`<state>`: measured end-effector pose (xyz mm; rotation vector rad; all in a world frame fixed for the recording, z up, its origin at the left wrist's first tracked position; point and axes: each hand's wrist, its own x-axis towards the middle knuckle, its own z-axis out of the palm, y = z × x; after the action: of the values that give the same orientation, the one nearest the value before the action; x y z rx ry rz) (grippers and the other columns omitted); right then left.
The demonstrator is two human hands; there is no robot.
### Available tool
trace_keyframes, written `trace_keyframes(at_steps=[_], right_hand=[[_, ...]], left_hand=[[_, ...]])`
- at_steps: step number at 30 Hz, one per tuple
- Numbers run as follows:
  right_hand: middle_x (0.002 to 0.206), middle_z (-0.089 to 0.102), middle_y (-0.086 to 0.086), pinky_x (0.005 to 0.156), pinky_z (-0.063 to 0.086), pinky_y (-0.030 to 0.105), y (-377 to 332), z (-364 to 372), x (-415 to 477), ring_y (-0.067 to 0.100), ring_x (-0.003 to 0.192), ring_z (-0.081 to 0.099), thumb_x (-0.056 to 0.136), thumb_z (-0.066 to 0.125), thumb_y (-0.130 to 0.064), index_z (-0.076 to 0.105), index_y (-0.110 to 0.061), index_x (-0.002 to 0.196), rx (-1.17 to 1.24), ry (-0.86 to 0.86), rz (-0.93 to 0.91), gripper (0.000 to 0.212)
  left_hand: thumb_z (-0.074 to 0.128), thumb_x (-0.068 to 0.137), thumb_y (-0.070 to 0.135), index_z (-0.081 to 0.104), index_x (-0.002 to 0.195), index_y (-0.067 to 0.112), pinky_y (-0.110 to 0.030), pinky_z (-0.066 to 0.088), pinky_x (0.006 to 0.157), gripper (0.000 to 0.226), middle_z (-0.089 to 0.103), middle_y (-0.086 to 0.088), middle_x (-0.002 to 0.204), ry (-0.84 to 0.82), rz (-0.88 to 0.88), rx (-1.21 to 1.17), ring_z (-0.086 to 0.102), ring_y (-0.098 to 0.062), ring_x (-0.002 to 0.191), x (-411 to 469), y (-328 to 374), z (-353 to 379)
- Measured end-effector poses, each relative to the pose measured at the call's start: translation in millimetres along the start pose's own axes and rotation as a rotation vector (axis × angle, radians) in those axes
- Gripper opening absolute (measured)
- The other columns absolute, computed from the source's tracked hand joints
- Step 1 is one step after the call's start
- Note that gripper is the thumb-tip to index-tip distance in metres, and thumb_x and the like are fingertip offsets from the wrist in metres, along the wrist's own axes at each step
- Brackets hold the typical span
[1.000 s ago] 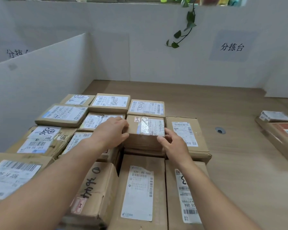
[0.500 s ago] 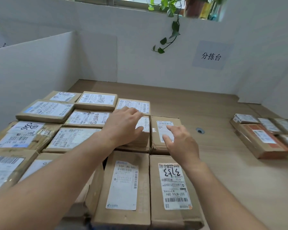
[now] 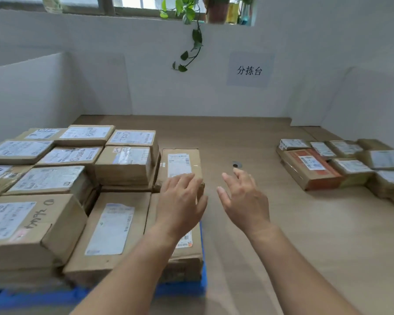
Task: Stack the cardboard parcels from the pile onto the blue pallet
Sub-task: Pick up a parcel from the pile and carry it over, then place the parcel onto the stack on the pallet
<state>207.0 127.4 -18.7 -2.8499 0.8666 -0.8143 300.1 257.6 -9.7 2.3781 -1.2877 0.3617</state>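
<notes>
Cardboard parcels (image 3: 123,169) lie packed side by side on the blue pallet (image 3: 203,258) at my left, labels up, some stacked two high. The pile (image 3: 316,171) waiting to be moved sits well apart on the far right of the wooden table (image 3: 248,137).

My left hand (image 3: 182,201) is palm down with the fingers straight and spread, holding nothing. It hangs over the right edge of the stack, and its fingertips reach the near end of the end parcel (image 3: 180,162). I cannot tell whether they touch it. My right hand (image 3: 246,201) is also unclenched and empty, fingers loosely fanned above the bare table just beside the pallet, near a small round hole (image 3: 236,165).

A white partition (image 3: 21,98) stands behind the stack. A paper sign (image 3: 249,70) and a trailing plant (image 3: 191,48) hang on the back wall.
</notes>
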Motion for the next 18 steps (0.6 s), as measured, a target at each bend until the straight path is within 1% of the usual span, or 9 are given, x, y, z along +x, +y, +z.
trace_keyframes(at_steps=[2,4,7,9,10,12,14,16,18], right_hand=[[0.111,0.065,0.02,0.066,0.055,0.042,28.2,-6.4,-20.3,0.037,0.091,0.065,0.07,0.079,-0.031,0.07,-0.012,0.109,-0.048,-0.022,-0.014,0.044],[0.115,0.064,0.02,0.072,0.055,0.043,56.6,-13.1,-42.0,0.037,0.094,0.065,0.072,0.072,-0.037,0.068,-0.013,0.114,-0.084,-0.036,-0.018,0.048],[0.118,0.063,0.02,0.078,0.053,0.045,98.8,-23.6,-73.1,0.036,0.099,0.064,0.07,0.076,-0.042,0.066,-0.014,0.117,-0.15,-0.042,-0.021,0.055],[0.119,0.062,0.02,0.083,0.052,0.047,124.8,-31.3,-90.1,0.036,0.102,0.064,0.069,0.077,-0.043,0.065,-0.015,0.118,-0.166,-0.025,-0.025,0.058],[0.119,0.062,0.02,0.084,0.051,0.048,137.1,-35.4,-97.6,0.035,0.102,0.064,0.068,0.079,-0.043,0.065,-0.015,0.118,-0.173,-0.018,-0.021,0.059],[0.119,0.062,0.02,0.085,0.051,0.049,161.5,-44.0,-111.6,0.035,0.103,0.064,0.067,0.08,-0.043,0.066,-0.015,0.118,-0.185,-0.01,-0.009,0.061],[0.12,0.062,0.02,0.087,0.05,0.049,184.4,-53.0,-124.7,0.035,0.105,0.063,0.068,0.079,-0.044,0.065,-0.015,0.119,-0.198,-0.009,0.006,0.06],[0.121,0.061,0.02,0.088,0.05,0.049,205.9,-61.4,-136.2,0.035,0.106,0.063,0.069,0.078,-0.044,0.064,-0.015,0.12,-0.205,-0.002,0.022,0.06],[0.122,0.061,0.02,0.089,0.049,0.049,224.3,-69.7,-144.7,0.035,0.107,0.062,0.07,0.078,-0.043,0.063,-0.014,0.121,-0.211,0.007,0.031,0.061]], left_hand=[[0.041,0.081,0.043,0.067,0.109,0.016,-0.041,0.046,0.094,0.047,0.066,-0.004,0.115,-0.032,-0.044,-0.046,0.061,-0.026,0.108,-16.6,33.8,20.2],[0.04,0.082,0.045,0.064,0.116,0.014,-0.05,0.045,0.096,0.052,0.062,-0.009,0.124,-0.054,-0.064,-0.05,0.057,-0.03,0.116,-30.2,65.5,38.1],[0.046,0.082,0.044,0.061,0.123,0.013,-0.055,0.043,0.098,0.053,0.058,-0.013,0.13,-0.079,-0.058,-0.028,0.053,-0.032,0.122,-42.5,109.1,56.7],[0.051,0.083,0.043,0.056,0.128,0.013,-0.054,0.037,0.103,0.054,0.053,-0.014,0.135,-0.087,-0.056,-0.012,0.049,-0.032,0.127,-48.6,136.3,66.5],[0.049,0.085,0.044,0.053,0.132,0.014,-0.052,0.031,0.107,0.056,0.05,-0.014,0.139,-0.081,-0.057,-0.004,0.045,-0.031,0.131,-51.6,149.5,71.0],[0.046,0.091,0.045,0.039,0.143,0.017,-0.044,0.013,0.114,0.059,0.033,-0.011,0.151,-0.087,-0.063,-0.014,0.027,-0.027,0.141,-57.6,174.3,80.3],[0.044,0.094,0.046,0.023,0.149,0.02,-0.039,-0.001,0.115,0.065,0.014,-0.008,0.158,-0.099,-0.056,-0.044,0.007,-0.023,0.146,-61.9,197.9,91.6],[0.042,0.095,0.047,0.016,0.151,0.021,-0.037,-0.004,0.115,0.067,0.005,-0.007,0.159,-0.101,-0.042,-0.058,-0.002,-0.022,0.147,-64.6,220.8,98.9],[0.042,0.095,0.047,0.013,0.151,0.021,-0.036,-0.004,0.116,0.068,0.0,-0.007,0.159,-0.119,-0.036,-0.083,-0.004,-0.021,0.147,-65.0,241.4,103.6]])
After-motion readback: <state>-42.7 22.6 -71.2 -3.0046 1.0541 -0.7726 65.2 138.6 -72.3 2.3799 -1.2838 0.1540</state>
